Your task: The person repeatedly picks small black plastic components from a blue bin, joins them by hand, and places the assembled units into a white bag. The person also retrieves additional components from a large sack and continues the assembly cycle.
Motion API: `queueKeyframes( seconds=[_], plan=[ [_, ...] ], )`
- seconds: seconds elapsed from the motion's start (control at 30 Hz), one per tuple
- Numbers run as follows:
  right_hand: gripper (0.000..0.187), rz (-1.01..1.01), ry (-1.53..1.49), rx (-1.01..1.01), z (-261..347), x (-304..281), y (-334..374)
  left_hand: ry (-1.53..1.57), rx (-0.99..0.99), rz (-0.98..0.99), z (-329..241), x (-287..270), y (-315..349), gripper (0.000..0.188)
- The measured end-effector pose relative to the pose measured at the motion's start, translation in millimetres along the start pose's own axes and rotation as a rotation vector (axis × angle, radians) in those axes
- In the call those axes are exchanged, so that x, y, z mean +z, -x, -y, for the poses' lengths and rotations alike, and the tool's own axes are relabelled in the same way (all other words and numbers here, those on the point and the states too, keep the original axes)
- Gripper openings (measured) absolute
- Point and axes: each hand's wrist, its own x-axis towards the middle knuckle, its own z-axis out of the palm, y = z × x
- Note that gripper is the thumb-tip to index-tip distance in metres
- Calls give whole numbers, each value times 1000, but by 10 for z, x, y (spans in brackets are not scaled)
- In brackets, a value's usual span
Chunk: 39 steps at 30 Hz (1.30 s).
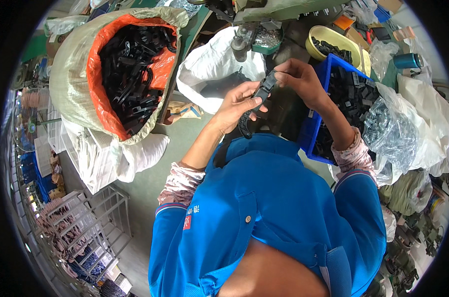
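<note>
My left hand (238,105) is closed round a black plastic part (266,85) with a blocky upper end and a curved, ribbed tail hanging below the fingers. The thumb lies across its middle. At the blocky end, my right hand (301,82) has thumb and forefinger pinched together, touching the part or a small piece on it. Whatever sits between those fingertips is too small to make out. Just beyond my left hand stands a white sack (194,74) with dark pieces inside. Beside my right forearm is a blue crate (311,129) of black plastic pieces.
A large woven sack (68,81) with an orange liner, full of black curved parts, stands at the left. At the far right is a yellow basin (355,45) of black pieces. A green tray (268,49) of small metal bits sits by a machine (289,11) ahead.
</note>
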Motion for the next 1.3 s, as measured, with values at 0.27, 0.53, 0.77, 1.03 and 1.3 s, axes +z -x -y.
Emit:
queueKeyframes(
  seconds=[0.27, 0.53, 0.77, 1.03, 1.3],
  plan=[
    [17, -29, -31, 48, -59, -46, 59, -106, 13, -2, -14, 97, -147, 35],
    [12, -82, -180, 22, -265, -66, 139, -610, 158, -311, 57, 274, -389, 33],
    [13, -92, -220, -23, -296, -239, 146, -924, 418, -257, -37, 296, -497, 23],
    [24, -263, 1010, -44, -397, -2243, -917, -695, 371, -353, 111, 115, -454, 26],
    [24, -78, 1397, 120, -703, -2595, -1102, -541, 420, -356, 37, -51, -343, 23]
  ],
)
